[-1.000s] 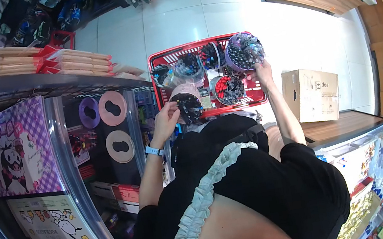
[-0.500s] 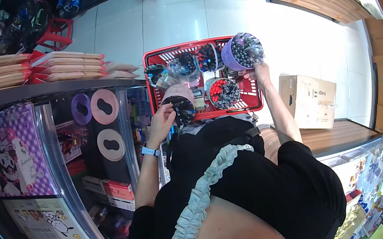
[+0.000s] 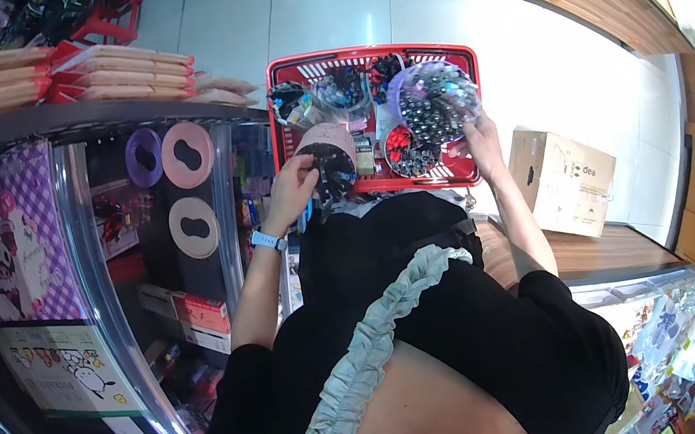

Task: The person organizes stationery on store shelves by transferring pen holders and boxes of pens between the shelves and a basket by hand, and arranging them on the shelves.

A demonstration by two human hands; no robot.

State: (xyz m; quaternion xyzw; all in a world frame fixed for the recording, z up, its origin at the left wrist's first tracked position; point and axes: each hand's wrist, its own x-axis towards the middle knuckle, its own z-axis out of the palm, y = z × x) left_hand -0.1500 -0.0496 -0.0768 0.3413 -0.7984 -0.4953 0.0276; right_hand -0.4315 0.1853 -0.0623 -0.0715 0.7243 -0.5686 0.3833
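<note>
Currently, pink pot (image 3: pixel 326 137) is gripped at its rim by left hand (image 3: pixel 293 189), at red basket's (image 3: pixel 468 61) near-left, long axis slanted, mouth toward wearer. Other pots (image 3: pixel 341 91) are seated inside. Purple pot (image 3: pixel 404 99) is raised, mouth near-right, apparently clasped underneath by right hand (image 3: pixel 484 143); fingers part-hidden.

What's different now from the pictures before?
The purple tub, in the right hand, moved left and closer to the person, over the red basket. Now it partly hides the red-topped things. Neither hand let go: the left hand stayed on the pink tub. The cardboard box stayed too.
</note>
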